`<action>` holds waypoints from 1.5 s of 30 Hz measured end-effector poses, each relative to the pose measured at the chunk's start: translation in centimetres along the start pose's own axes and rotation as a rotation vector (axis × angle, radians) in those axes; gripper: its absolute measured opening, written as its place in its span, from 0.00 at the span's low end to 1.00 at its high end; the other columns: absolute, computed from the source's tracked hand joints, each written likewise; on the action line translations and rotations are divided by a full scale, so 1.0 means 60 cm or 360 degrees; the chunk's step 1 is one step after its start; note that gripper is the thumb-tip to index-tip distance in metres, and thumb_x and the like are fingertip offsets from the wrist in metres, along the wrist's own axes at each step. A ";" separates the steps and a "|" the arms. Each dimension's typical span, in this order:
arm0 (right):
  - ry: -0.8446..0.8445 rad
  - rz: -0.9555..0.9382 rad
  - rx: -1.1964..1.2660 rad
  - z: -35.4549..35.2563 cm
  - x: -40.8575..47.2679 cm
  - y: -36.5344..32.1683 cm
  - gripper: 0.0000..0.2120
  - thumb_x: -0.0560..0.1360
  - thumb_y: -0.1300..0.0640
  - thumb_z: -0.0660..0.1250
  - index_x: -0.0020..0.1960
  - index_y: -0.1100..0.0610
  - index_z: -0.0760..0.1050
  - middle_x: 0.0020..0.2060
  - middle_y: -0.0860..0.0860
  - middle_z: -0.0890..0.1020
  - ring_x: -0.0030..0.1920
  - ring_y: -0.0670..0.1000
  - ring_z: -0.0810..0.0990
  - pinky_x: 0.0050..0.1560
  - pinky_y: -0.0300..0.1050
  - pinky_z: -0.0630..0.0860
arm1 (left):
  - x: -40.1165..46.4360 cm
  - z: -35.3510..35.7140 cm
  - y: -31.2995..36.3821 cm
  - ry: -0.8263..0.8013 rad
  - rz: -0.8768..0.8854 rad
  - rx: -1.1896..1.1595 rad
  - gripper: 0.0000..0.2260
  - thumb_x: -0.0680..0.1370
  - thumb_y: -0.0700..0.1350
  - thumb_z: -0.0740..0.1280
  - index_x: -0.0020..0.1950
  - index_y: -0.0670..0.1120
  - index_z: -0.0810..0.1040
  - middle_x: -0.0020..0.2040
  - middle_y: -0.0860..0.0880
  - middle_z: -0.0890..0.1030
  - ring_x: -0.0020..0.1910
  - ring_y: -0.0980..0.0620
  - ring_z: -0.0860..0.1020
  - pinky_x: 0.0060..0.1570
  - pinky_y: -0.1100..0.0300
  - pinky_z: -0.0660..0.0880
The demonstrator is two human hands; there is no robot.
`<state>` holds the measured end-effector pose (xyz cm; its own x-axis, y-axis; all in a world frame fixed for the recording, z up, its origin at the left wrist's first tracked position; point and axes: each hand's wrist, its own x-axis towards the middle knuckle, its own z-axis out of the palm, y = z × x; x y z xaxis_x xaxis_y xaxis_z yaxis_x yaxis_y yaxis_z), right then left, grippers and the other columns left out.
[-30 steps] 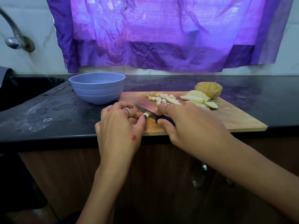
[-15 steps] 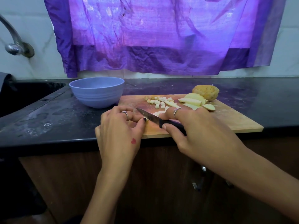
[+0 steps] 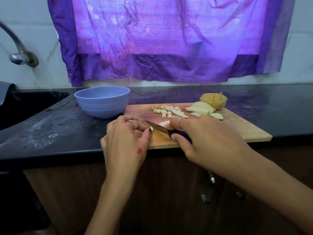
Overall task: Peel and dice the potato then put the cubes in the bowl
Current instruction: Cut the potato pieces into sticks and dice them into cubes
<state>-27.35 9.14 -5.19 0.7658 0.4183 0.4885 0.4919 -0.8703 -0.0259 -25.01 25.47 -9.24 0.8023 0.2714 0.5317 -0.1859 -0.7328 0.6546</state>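
Right hand grips my black-handled knife; left hand pinches a pale potato strip on the wooden cutting board; cubes lie farther back.

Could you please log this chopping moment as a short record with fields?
left hand: pinches a potato strip on the cutting board
right hand: holds the knife, blade on the strip
cut cubes: loose on the board's far side
wedges: uncut, beside the unpeeled piece
bowl: left of the board; contents cannot be seen
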 end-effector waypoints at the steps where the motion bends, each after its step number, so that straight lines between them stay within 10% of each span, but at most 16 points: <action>1: 0.0033 0.0039 0.0045 -0.002 -0.005 0.002 0.12 0.79 0.44 0.56 0.62 0.40 0.67 0.44 0.45 0.75 0.51 0.50 0.76 0.39 0.44 0.65 | 0.000 0.000 0.000 0.0002 -0.0003 0.0013 0.02 0.74 0.51 0.71 0.42 0.55 0.82 0.54 0.60 0.73 0.62 0.53 0.69 0.60 0.46 0.67; 9: 0.0004 0.0012 0.0138 -0.004 -0.010 -0.011 0.13 0.80 0.45 0.57 0.64 0.41 0.69 0.38 0.43 0.70 0.41 0.44 0.67 0.33 0.33 0.60 | -0.003 -0.001 0.000 0.0016 -0.0037 -0.0003 0.04 0.74 0.49 0.71 0.40 0.55 0.79 0.55 0.56 0.74 0.60 0.51 0.71 0.59 0.46 0.69; 25: 0.0010 -0.0173 -0.0218 0.003 0.003 0.003 0.15 0.80 0.46 0.58 0.66 0.39 0.64 0.53 0.46 0.78 0.56 0.52 0.76 0.39 0.45 0.64 | 0.014 -0.002 -0.007 -0.0086 0.0026 0.0201 0.05 0.74 0.51 0.71 0.43 0.52 0.83 0.58 0.56 0.75 0.60 0.52 0.71 0.55 0.50 0.68; 30: 0.0125 0.0188 0.0246 -0.024 -0.007 0.075 0.08 0.76 0.43 0.64 0.50 0.45 0.71 0.34 0.44 0.74 0.40 0.51 0.74 0.38 0.46 0.68 | 0.030 0.000 0.013 -0.0156 0.0182 0.0320 0.04 0.74 0.50 0.72 0.41 0.51 0.83 0.55 0.55 0.77 0.58 0.52 0.72 0.52 0.52 0.69; 36: 0.0057 0.0229 0.0391 -0.054 -0.053 0.137 0.05 0.71 0.41 0.68 0.42 0.37 0.71 0.40 0.45 0.80 0.43 0.49 0.78 0.46 0.53 0.76 | 0.077 0.016 0.039 -0.0288 0.0260 0.0482 0.04 0.74 0.46 0.71 0.40 0.53 0.81 0.56 0.54 0.76 0.60 0.50 0.71 0.53 0.52 0.65; 45: -0.0092 0.0186 0.0128 -0.026 0.000 0.142 0.12 0.73 0.38 0.66 0.55 0.38 0.75 0.43 0.41 0.77 0.48 0.48 0.75 0.43 0.45 0.70 | 0.128 0.033 0.034 -0.0294 0.0253 0.0186 0.13 0.76 0.58 0.66 0.48 0.50 0.84 0.45 0.51 0.82 0.48 0.48 0.79 0.50 0.48 0.76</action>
<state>-23.81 1.30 -4.07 0.8410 0.3318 0.4273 0.4280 -0.8912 -0.1503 -18.12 24.82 -4.86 0.8601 0.0368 0.5089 -0.2597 -0.8269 0.4987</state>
